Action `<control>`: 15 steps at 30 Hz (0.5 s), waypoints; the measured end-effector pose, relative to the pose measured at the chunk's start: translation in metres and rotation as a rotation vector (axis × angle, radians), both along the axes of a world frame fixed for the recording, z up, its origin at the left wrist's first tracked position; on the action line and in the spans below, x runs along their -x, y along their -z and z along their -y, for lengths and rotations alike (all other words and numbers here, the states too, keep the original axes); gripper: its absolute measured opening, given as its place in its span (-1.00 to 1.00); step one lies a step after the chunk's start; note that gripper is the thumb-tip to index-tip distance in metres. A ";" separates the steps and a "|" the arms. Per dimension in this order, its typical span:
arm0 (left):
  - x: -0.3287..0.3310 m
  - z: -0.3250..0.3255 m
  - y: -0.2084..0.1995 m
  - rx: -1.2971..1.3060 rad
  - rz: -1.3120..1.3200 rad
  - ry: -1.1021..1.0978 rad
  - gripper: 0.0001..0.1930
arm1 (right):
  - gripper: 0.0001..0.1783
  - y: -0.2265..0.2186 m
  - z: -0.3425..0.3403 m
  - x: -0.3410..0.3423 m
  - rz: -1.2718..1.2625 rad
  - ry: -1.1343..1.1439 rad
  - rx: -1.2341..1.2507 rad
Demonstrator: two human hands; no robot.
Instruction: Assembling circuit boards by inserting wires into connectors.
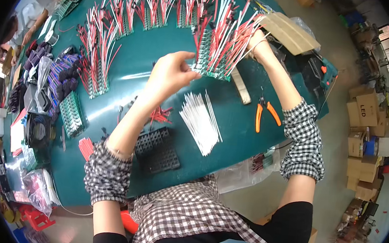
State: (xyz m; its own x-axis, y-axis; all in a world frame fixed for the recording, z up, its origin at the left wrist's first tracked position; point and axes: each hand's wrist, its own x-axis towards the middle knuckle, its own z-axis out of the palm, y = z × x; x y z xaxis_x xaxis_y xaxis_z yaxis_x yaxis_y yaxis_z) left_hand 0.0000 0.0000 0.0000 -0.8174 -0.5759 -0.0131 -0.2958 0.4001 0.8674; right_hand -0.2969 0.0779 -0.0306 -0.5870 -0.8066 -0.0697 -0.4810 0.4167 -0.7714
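Note:
My left hand (173,73) is at the left edge of a green circuit board panel (203,60). Its thumb and fingers are apart, and I see nothing between them. Long red and white wires (220,36) stand up from this panel in a dense bunch. On the panel's right side, my right hand (255,41) reaches in among the wires, which hide its fingers. Below the panel lies a loose pile of white wires (201,124). Short red wires (160,115) lie beneath my left forearm, beside a black perforated block (157,150).
More wired panels (99,74) stand in an arc along the far side of the green table. Orange-handled pliers (265,114) and a wooden strip (241,86) lie to the right. Bundles of dark cables (64,75) crowd the left. A glue gun (324,73) sits far right.

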 end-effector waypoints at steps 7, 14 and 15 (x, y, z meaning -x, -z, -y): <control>0.115 0.045 0.019 -0.043 -0.049 0.072 -0.43 | -0.65 0.019 0.024 0.118 -0.224 0.097 0.060; 0.159 0.080 0.051 -0.057 -0.005 0.008 -0.45 | -0.75 0.013 0.071 0.112 -0.009 0.200 0.074; 0.165 0.081 0.055 -0.042 -0.011 0.000 -0.45 | -0.74 0.016 0.073 0.118 -0.005 0.223 0.065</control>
State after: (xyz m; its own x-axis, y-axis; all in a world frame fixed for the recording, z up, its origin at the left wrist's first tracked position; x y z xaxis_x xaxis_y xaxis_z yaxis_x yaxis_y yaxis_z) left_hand -0.1648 -0.0811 -0.0551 -0.8174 -0.5754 -0.0280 -0.2860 0.3632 0.8867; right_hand -0.4148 0.0047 -0.0461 -0.7515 -0.6595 -0.0190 -0.3862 0.4630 -0.7978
